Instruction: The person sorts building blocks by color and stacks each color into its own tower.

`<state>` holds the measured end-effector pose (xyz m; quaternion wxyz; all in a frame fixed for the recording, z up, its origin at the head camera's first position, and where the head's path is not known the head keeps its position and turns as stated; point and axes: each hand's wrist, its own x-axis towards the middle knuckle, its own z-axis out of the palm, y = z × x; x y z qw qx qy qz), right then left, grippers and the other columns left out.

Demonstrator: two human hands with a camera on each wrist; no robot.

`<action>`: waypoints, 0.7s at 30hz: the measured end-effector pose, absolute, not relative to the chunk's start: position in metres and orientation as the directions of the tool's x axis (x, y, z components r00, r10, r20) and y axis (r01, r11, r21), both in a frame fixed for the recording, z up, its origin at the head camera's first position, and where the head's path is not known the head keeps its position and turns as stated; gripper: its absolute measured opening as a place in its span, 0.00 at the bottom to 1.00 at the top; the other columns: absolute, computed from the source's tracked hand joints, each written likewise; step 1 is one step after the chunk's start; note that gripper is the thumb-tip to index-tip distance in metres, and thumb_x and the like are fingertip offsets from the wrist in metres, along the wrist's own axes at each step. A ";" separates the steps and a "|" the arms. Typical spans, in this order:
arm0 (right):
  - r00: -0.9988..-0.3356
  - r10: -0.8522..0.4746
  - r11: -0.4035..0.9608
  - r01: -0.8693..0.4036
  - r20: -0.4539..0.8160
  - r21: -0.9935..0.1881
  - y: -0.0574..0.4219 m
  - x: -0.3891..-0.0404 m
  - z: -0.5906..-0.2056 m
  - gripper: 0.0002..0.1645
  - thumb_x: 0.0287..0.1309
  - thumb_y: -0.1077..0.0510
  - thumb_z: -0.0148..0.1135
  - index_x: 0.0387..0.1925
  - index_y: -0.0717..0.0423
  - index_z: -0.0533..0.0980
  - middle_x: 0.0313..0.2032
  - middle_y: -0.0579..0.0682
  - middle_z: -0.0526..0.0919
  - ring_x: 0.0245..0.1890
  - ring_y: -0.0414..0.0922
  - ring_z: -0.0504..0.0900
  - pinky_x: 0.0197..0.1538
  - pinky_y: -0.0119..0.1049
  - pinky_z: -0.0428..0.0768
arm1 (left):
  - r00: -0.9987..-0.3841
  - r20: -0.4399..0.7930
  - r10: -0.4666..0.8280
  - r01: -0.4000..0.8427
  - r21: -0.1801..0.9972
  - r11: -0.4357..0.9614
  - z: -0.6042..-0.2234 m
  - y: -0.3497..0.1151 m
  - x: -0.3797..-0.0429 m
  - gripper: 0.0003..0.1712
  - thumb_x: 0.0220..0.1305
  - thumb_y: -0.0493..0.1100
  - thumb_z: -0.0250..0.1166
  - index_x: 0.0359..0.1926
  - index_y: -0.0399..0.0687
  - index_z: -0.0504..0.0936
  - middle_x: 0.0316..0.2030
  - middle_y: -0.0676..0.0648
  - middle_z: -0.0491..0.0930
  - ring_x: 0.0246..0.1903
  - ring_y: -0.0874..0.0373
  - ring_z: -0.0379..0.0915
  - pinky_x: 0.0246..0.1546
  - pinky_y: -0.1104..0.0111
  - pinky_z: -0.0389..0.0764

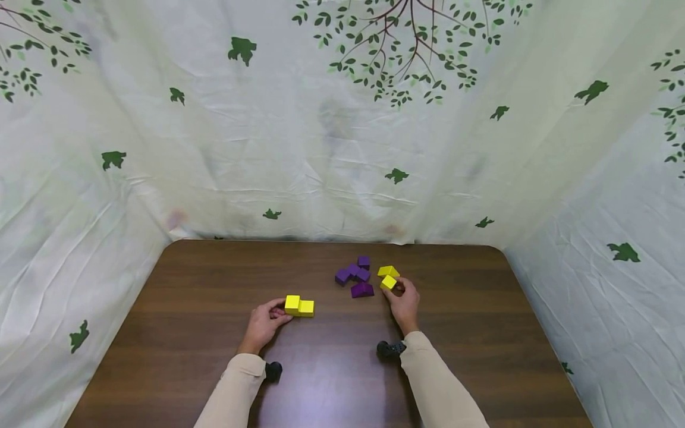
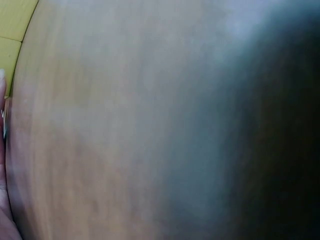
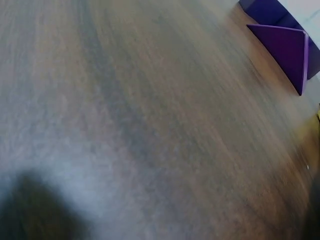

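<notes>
On the left of the table, my left hand [image 1: 263,324] holds a yellow block [image 1: 292,304] between thumb and fingers. A second yellow block [image 1: 307,308] sits right against its right side. The left wrist view catches yellow blocks [image 2: 15,20] only at its left edge, with a thumb or fingertip beside them. Over on the right, my right hand [image 1: 405,303] pinches a yellow cube [image 1: 388,282] at its right side. Just behind that cube lies a yellow triangular block [image 1: 388,271]. In the right wrist view the right hand is almost wholly out of frame.
Several purple blocks [image 1: 353,271] lie in a loose group left of the right hand. The nearest is a purple triangular block [image 1: 362,290], large in the right wrist view. A brown wooden table [image 1: 214,273] ends at a leaf-patterned white curtain [image 1: 321,148] behind and at both sides.
</notes>
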<state>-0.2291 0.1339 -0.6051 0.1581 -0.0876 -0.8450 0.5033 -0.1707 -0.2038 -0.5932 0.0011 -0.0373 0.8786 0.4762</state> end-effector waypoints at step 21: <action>-0.936 0.289 0.421 -0.063 0.200 -0.905 0.117 -0.187 -0.606 0.23 0.45 0.66 0.75 0.46 0.63 0.79 0.38 0.56 0.83 0.39 0.51 0.80 0.45 0.45 0.77 | -0.998 -0.029 -0.060 -0.057 0.844 0.533 -0.596 -0.205 -0.171 0.24 0.51 0.32 0.73 0.52 0.31 0.80 0.29 0.45 0.82 0.29 0.56 0.78 0.32 0.73 0.77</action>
